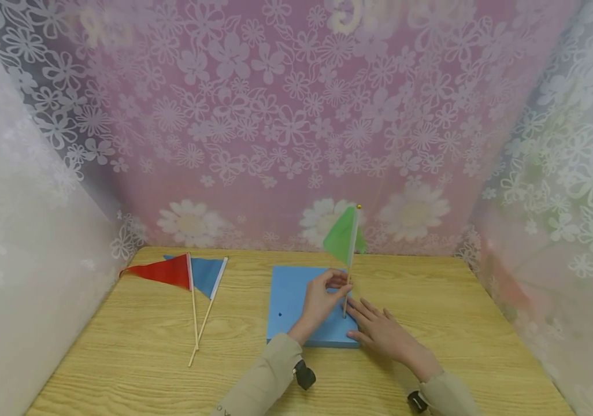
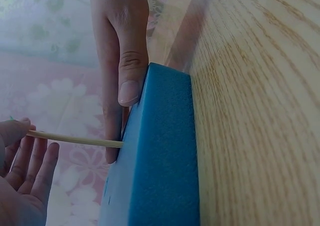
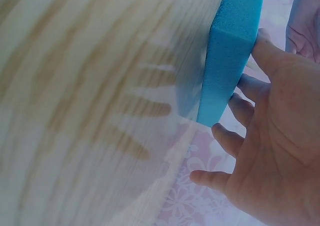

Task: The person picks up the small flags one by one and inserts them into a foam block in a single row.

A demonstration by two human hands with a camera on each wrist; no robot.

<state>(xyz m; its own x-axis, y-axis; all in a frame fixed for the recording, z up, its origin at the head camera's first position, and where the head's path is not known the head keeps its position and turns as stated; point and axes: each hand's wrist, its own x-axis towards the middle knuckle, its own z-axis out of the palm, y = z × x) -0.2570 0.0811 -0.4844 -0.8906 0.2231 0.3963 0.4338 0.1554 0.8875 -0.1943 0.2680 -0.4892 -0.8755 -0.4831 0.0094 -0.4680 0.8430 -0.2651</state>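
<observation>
A blue foam block (image 1: 296, 294) lies flat on the table, with a small dark hole near its left side. My left hand (image 1: 321, 300) pinches the wooden stick of a green pennant flag (image 1: 342, 238) between thumb and fingers. The flag stands nearly upright, and in the left wrist view the stick's lower end (image 2: 115, 144) meets the top face of the block. My right hand (image 1: 382, 332) rests with fingers spread on the block's right edge, beside the stick. In the right wrist view its fingers (image 3: 245, 105) lie along that edge.
To the left, a red pennant flag (image 1: 169, 273) and a blue pennant flag (image 1: 210, 277) lie on the wooden table (image 1: 421, 277) with their sticks crossed. Flower-patterned curtains (image 1: 275, 115) enclose the back and both sides.
</observation>
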